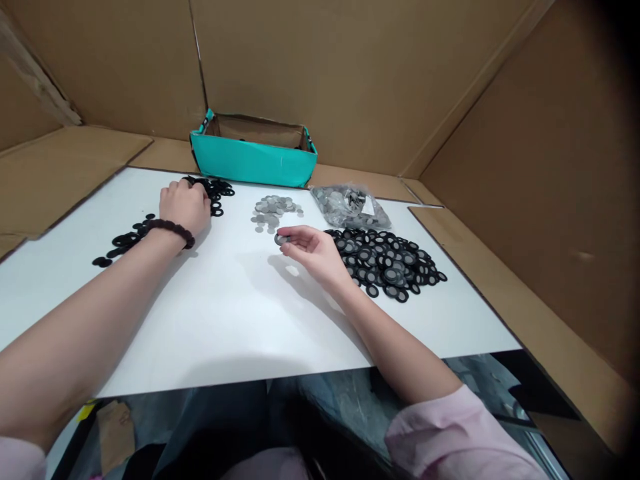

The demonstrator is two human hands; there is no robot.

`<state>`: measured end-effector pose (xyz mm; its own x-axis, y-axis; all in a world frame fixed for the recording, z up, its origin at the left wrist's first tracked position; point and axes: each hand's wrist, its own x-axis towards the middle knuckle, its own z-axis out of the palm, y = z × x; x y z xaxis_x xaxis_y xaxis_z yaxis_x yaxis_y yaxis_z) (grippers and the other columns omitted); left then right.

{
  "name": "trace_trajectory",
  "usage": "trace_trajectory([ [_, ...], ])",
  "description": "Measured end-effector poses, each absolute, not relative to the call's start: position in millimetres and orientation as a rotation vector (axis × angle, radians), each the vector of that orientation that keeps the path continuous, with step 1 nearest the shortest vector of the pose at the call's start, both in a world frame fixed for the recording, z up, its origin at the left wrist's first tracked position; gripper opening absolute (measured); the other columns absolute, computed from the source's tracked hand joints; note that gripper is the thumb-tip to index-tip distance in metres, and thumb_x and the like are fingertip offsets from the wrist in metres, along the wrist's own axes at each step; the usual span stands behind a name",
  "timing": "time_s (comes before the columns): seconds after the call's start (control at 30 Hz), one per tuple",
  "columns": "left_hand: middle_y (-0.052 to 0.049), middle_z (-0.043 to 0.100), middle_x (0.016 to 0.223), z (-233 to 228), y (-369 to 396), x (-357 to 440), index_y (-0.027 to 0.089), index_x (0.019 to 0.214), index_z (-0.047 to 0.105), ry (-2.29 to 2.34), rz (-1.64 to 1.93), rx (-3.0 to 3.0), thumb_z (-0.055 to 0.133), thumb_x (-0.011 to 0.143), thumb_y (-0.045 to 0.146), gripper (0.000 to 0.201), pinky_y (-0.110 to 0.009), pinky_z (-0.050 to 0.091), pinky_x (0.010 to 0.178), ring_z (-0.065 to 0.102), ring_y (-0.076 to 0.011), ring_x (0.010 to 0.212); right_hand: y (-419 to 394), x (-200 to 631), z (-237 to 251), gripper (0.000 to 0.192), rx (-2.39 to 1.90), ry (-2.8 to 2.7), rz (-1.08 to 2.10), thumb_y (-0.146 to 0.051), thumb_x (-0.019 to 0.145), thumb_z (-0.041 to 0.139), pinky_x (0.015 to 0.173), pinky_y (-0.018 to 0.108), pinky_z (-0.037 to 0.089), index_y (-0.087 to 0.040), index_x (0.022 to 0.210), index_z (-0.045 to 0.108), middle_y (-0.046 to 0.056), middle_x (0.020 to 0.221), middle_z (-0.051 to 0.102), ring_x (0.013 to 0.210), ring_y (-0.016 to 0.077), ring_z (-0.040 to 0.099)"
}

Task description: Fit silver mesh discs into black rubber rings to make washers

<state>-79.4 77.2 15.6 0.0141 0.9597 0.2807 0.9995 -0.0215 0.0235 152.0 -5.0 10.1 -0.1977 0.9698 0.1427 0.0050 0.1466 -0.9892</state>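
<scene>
Teal cardboard box (253, 160) at white counter (225, 313) rear. Before it: one grey disc pile (273, 212), one clear bag (350, 207). Left hand (184, 205) clenched on black rubber rings (217, 190); right hand (310, 252) pinching one ringed disc (280, 239).

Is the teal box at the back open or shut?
Open: the teal box has no lid, and its brown inner walls show. Its contents cannot be seen.

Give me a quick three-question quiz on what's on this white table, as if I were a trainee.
1. True or false: the right hand holds a small disc at its fingertips.
2. What does the left hand rest on?
3. Which lies nearest the teal box: A) black rings, B) assembled pile, C) the person's pink sleeve?

Key:
1. True.
2. The black rings at the table's far left.
3. A.
</scene>
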Motion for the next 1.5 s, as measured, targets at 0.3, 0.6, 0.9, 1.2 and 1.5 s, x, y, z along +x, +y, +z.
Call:
trace_trajectory([
  [0.3,-0.026,0.056,0.107,5,80,-88,-0.001,0.102,0.057,-2.027,-0.316,-2.139,0.032,0.084,0.024,0.04,-0.047,0.036,0.086,0.05,-0.0364,0.104,-13,153,19,0.032,-0.99,-1.363,1.441,-0.023,0.062,0.073,0.078,0.033,0.05,-0.015,0.093,0.068,0.001,0.074,0.066,0.066,0.0114,0.062],
  [0.6,-0.026,0.056,0.108,4,75,-86,-0.001,0.104,0.057,-2.051,-0.359,-2.122,0.033,0.085,0.023,0.039,-0.047,0.034,0.089,0.049,-0.0358,0.107,-13,152,14,0.037,-0.94,-1.475,1.368,-0.03,0.073,0.065,0.074,0.032,0.05,-0.021,0.108,0.061,0.001,0.074,0.061,0.071,0.0132,0.059],
  [0.9,-0.019,0.058,0.109,11,77,-92,0.008,0.106,0.062,-2.134,-0.406,-2.15,0.028,0.085,0.02,0.042,-0.044,0.042,0.082,0.055,-0.03,0.097,-8,157,14,0.038,-1.141,-1.58,1.212,-0.029,0.072,0.062,0.072,0.031,0.051,-0.013,0.106,0.063,0.002,0.071,0.062,0.064,0.0116,0.059],
  [1.2,-0.013,0.061,0.105,9,81,-98,0.018,0.11,0.064,-2.044,-0.358,-2.228,0.032,0.083,0.033,0.045,-0.04,0.041,0.087,0.054,-0.0298,0.102,1,179,21,0.039,-1.201,-1.434,1.038,-0.028,0.063,0.071,0.079,0.036,0.053,-0.013,0.098,0.065,0.005,0.078,0.068,0.078,0.0201,0.067],
  [1.5,-0.023,0.056,0.11,11,81,-94,0.007,0.119,0.055,-2.04,-0.238,-2.264,0.03,0.083,0.035,0.052,-0.044,0.041,0.084,0.054,-0.0363,0.102,-35,262,26,0.041,-1.429,-1.437,0.613,-0.027,0.068,0.062,0.072,0.037,0.055,-0.014,0.107,0.062,0.002,0.069,0.064,0.07,0.0206,0.067],
])
